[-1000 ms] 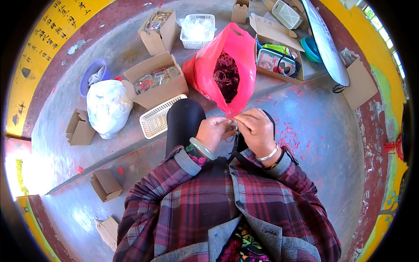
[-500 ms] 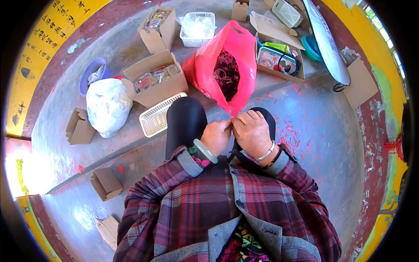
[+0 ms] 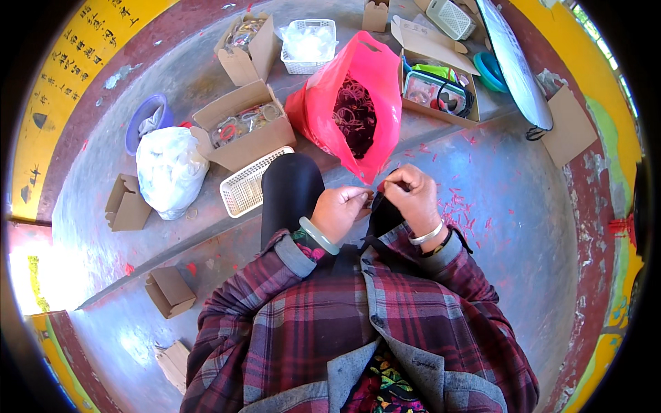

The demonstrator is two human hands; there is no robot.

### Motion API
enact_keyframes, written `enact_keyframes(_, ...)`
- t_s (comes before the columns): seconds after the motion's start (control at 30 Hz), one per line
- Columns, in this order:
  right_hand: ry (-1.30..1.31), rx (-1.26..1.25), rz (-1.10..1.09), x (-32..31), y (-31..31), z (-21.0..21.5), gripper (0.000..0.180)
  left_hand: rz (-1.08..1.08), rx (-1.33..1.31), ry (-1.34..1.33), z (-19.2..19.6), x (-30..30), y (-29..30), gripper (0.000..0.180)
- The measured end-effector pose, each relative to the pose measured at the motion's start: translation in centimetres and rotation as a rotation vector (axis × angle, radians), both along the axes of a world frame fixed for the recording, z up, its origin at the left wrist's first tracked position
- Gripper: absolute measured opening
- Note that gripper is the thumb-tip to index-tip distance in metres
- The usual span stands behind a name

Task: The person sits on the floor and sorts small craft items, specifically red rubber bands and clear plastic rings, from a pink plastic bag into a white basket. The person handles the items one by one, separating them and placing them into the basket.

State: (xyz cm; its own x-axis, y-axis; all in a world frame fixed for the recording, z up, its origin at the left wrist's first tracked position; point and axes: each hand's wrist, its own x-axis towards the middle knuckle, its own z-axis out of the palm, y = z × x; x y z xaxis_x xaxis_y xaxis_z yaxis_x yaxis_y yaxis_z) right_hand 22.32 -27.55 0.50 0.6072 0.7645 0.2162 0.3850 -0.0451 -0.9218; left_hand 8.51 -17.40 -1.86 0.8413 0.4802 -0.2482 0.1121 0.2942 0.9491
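Observation:
My left hand (image 3: pixel 339 213), with a pale green bangle at its wrist, is closed in a pinch above my knees. What its fingertips hold is too small to make out. Close by on the right, my right hand (image 3: pixel 416 201) also pinches, thumb against fingers. A tiny dark-red bit shows at its fingertips, its kind unclear. Just beyond both hands stands a pink plastic bag (image 3: pixel 385 124), its mouth gaping toward me. Inside it lies a heap of dark-red thin loops (image 3: pixel 354 113).
Left of the bag are a cream basket (image 3: pixel 237 196), a cardboard box (image 3: pixel 258 141) of bangle-like rings and a stuffed white bag (image 3: pixel 171 172). An open carton (image 3: pixel 441 113) stands right of it. Red scraps (image 3: pixel 458 210) litter the floor by my right hand.
My hands have drawn apart at the fingertips. The right one has lifted and moved slightly right and away from me, while the left stays nearly in place.

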Motion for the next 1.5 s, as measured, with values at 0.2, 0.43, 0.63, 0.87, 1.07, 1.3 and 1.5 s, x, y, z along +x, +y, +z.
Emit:
enact_keyframes(0.2, 0.546, 0.077, -0.125, 3.6, -2.6, -0.5, 0.006, 0.033, -0.378, -0.052, 0.0, -0.4, 0.6, 0.023)
enact_keyframes(0.43, 0.188, -0.711, -0.042, 16.2, -14.6, -9.9, 0.016, 0.039, -0.39, -0.076, 0.3, -0.6, 1.0, 0.023)
enact_keyframes(0.63, -0.574, -1.239, -0.5, 16.2, -16.3, -5.8, 0.02, 0.072, -0.311, -0.093, -0.3, -0.2, 0.4, 0.023)
enact_keyframes(0.87, 0.221, -0.233, -0.084, 5.9, -6.4, -0.4, 0.01, 0.057, -0.316, -0.113, 0.7, 0.2, -0.4, 0.021)
enact_keyframes(1.07, 0.671, -0.073, 0.153, -0.3, -1.6, 0.2, 0.019, 0.083, -0.22, -0.15, 0.8, 0.0, -0.7, 0.021)
enact_keyframes(1.3, 0.596, -0.099, 0.085, -0.8, -1.4, 0.0, 0.009, 0.053, -0.277, -0.133, 0.9, -0.1, -0.6, 0.017)
enact_keyframes(1.5, 0.569, -0.011, 0.104, -1.0, -1.6, -0.2, 0.011, 0.033, -0.451, -0.111, 0.6, -0.1, 0.0, 0.016)
